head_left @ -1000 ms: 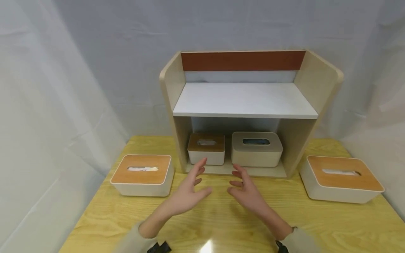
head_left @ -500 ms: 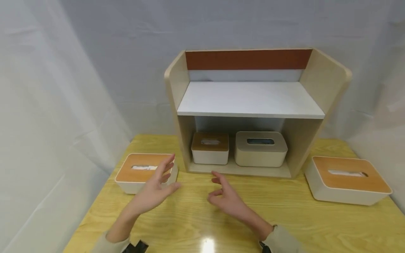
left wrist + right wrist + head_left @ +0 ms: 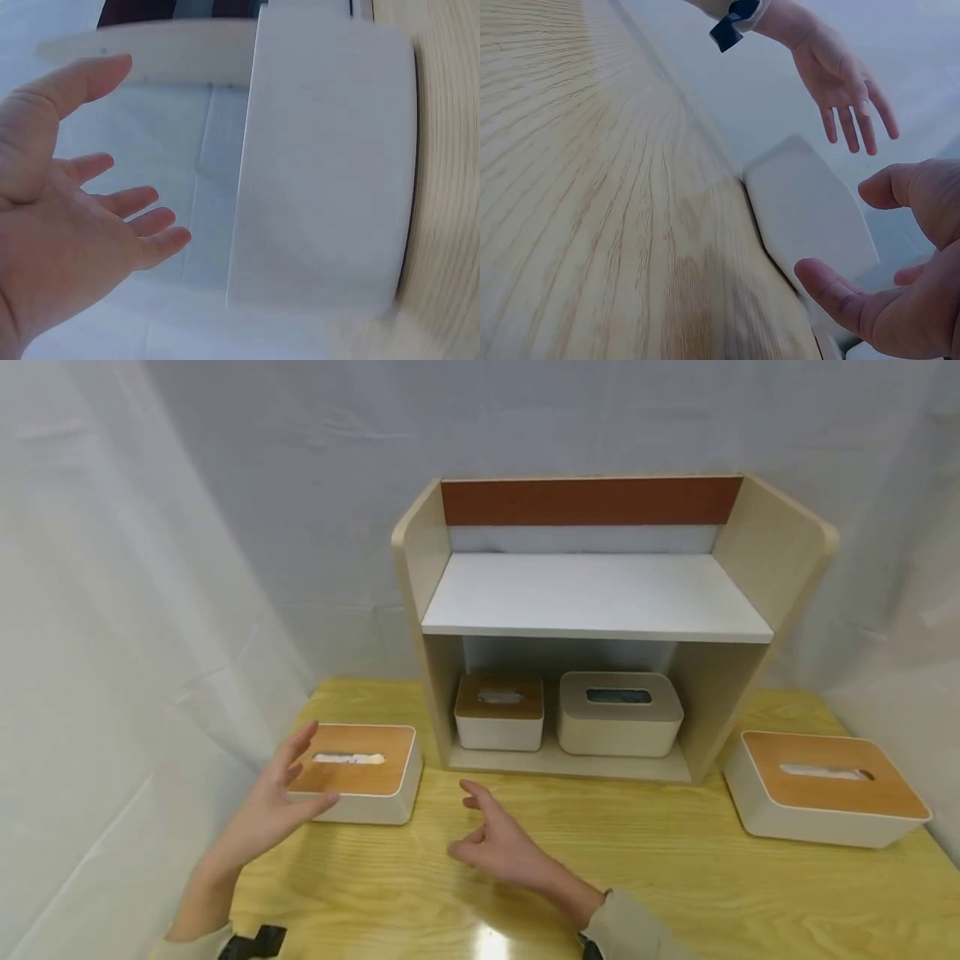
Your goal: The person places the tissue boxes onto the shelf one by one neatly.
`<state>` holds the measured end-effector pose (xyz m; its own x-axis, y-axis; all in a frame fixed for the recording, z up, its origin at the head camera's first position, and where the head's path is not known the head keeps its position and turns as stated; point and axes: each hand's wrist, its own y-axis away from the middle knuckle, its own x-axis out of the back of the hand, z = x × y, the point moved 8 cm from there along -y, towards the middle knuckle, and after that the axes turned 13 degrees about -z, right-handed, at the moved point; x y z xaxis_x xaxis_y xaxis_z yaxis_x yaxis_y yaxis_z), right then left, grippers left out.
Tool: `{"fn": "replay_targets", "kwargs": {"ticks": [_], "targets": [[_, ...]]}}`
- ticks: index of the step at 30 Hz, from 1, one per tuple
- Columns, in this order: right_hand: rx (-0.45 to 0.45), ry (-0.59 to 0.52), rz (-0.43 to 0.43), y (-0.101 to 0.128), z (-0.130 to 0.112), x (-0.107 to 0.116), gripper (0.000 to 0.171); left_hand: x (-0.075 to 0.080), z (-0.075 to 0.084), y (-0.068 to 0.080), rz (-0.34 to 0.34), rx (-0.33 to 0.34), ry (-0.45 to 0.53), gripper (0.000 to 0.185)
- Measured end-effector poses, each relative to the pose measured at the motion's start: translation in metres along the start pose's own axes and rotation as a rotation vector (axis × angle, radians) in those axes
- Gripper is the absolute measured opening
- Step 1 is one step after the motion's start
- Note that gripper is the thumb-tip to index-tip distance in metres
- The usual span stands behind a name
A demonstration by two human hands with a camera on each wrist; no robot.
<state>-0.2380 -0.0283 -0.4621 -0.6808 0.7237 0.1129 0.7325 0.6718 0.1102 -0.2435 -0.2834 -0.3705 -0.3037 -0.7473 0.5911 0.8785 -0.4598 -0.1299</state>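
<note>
A white tissue box with a wooden lid [image 3: 356, 770] sits on the yellow table [image 3: 675, 877] at the left; its white side [image 3: 330, 172] fills the left wrist view, and the right wrist view catches its near end [image 3: 810, 217]. My left hand [image 3: 279, 793] hovers open at the box's left end with fingers spread, holding nothing; the left wrist view shows its palm [image 3: 67, 232] facing the box. My right hand [image 3: 491, 839] hangs open over the table to the right of the box, not touching it, its fingers [image 3: 840, 300] slightly bent.
A wooden two-level shelf [image 3: 600, 602] stands at the back centre, with a small wood-lidded box [image 3: 498, 710] and a beige box [image 3: 618, 714] on its lower level. Another wood-lidded tissue box [image 3: 825, 785] sits at the right. White curtains surround the table.
Both hands have moved left from in front of the shelf. The left hand now reaches the left end of the left tissue box; the right hand follows toward its right side.
</note>
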Motion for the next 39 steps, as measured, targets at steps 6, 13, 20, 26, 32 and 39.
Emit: {"fn": "replay_targets", "kwargs": {"ticks": [6, 13, 20, 26, 32, 39], "targets": [[0.001, -0.003, -0.006, -0.022, 0.0, -0.011, 0.093, 0.026, -0.028, 0.017, 0.017, 0.122, 0.012, 0.104], [-0.004, -0.058, 0.014, -0.044, 0.003, -0.019, 0.106, 0.035, -0.063, 0.024, -0.059, 0.217, 0.014, 0.108], [-0.019, -0.064, 0.05, -0.066, 0.007, -0.026, 0.116, 0.029, -0.082, 0.021, -0.144, 0.265, 0.024, 0.109], [-0.034, 0.036, 0.124, -0.077, 0.007, -0.026, 0.117, 0.026, -0.093, 0.015, -0.187, 0.284, 0.023, 0.109], [0.022, 0.063, 0.121, -0.087, 0.006, -0.03, 0.118, 0.025, -0.105, 0.013, -0.192, 0.298, 0.008, 0.109], [0.031, 0.118, 0.112, -0.09, 0.006, -0.031, 0.117, 0.021, -0.109, 0.01, -0.176, 0.263, 0.079, 0.104]]}}
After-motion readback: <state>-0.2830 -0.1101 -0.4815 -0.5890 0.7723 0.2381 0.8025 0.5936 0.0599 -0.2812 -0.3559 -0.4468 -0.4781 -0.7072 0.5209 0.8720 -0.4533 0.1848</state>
